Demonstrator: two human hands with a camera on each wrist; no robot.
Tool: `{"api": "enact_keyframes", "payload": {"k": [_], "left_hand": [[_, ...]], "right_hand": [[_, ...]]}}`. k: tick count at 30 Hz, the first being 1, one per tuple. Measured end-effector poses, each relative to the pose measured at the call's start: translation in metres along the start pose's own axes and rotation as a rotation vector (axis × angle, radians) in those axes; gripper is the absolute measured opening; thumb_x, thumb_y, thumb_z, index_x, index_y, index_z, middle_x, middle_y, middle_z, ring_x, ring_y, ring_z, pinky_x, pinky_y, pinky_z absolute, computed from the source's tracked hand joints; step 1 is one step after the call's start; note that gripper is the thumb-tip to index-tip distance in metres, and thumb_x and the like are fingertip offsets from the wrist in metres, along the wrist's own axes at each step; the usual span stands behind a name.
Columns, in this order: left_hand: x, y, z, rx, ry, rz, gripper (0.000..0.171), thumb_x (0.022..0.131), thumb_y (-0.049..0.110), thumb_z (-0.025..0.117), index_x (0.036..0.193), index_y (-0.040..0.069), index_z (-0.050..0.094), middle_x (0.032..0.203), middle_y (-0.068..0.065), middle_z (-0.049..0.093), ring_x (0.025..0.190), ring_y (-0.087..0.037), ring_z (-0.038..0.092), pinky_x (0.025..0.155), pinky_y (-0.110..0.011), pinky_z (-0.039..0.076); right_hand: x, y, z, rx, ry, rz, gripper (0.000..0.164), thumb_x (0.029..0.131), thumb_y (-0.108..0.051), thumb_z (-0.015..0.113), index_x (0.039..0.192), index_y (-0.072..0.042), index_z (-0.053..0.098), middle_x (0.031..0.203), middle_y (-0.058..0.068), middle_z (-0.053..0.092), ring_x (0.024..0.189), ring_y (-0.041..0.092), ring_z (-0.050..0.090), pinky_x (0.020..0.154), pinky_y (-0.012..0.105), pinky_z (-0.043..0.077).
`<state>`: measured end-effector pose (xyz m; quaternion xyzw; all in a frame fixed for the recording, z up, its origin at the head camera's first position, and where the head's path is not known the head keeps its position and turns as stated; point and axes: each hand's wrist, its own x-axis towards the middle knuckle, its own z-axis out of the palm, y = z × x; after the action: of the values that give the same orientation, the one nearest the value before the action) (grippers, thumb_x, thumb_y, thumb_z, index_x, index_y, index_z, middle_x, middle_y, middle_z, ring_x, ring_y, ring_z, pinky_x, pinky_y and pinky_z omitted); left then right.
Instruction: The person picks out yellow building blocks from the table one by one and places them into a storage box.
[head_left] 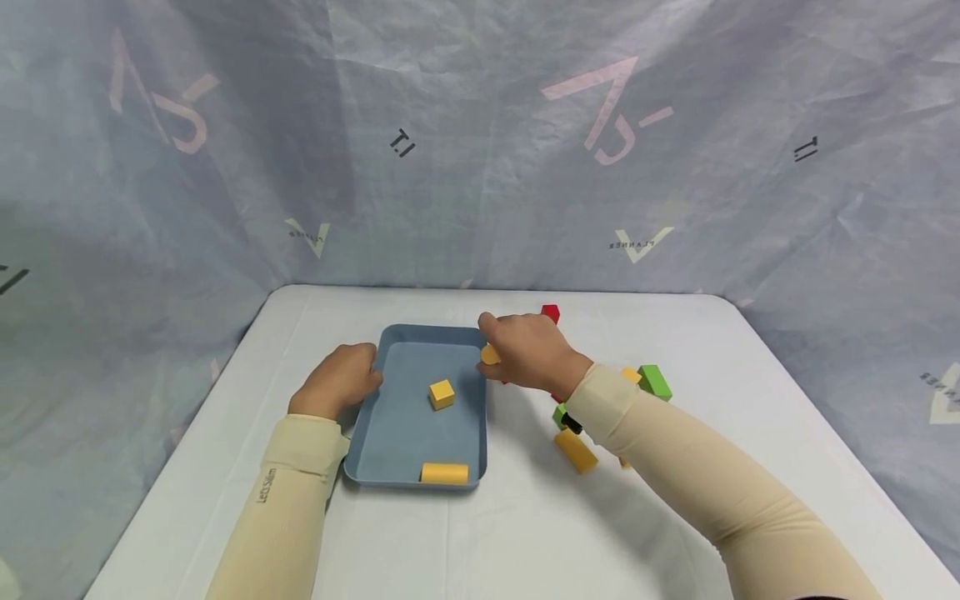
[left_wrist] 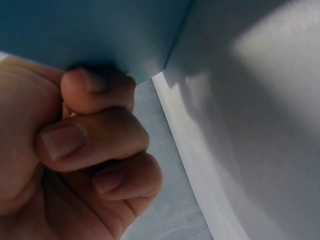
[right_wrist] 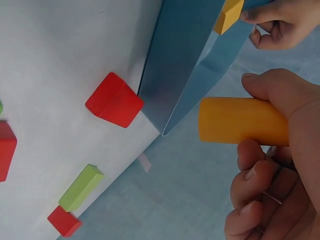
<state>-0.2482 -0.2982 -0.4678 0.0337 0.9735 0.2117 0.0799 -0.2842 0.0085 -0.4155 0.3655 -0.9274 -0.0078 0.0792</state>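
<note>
Fingers [right_wrist: 254,181] of the right hand [head_left: 531,350] grasp an orange cylinder [right_wrist: 240,121] near the right rim of a blue tray [head_left: 420,358], whose left rim the left hand [head_left: 339,379] pinches. At the tray's near end lies another orange cylinder [head_left: 444,473], with a yellow cube [head_left: 442,395] farther in. On the white counter [head_left: 480,542] lies a green block [head_left: 656,382], farther off a red block [head_left: 551,312], then grey cloth [head_left: 480,183].

I had one cube [head_left: 441,394], one cylinder [head_left: 444,473] inside one tray [head_left: 405,425]; right of it, at least three red blocks [head_left: 551,312], two green blocks [head_left: 656,382].
</note>
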Motion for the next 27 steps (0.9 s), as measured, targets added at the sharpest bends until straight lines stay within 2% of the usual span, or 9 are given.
{"api": "enact_keyframes", "payload": {"k": [17,27], "left_hand": [[0.0,0.003,-0.001,0.002,0.006,-0.003,0.015,0.097,0.01,0.059,0.106,0.0,0.066,0.08,-0.01,0.063,0.069,-0.023,0.056,0.058,-0.035,0.044],[0.0,0.003,0.0,0.016,0.011,-0.009,0.016,0.096,0.01,0.059,0.107,0.001,0.066,0.08,-0.009,0.064,0.07,-0.023,0.058,0.059,-0.035,0.046]], "right_hand": [[0.004,-0.015,-0.006,-0.05,-0.015,-0.042,0.044,0.086,-0.048,0.08,0.106,-0.017,0.055,0.063,-0.007,0.053,0.051,0.011,0.05,0.045,0.022,0.037],[0.003,-0.023,0.0,-0.041,0.019,-0.09,0.045,0.088,-0.049,0.078,0.104,-0.015,0.053,0.061,-0.005,0.049,0.047,0.01,0.043,0.044,0.024,0.028]]}}
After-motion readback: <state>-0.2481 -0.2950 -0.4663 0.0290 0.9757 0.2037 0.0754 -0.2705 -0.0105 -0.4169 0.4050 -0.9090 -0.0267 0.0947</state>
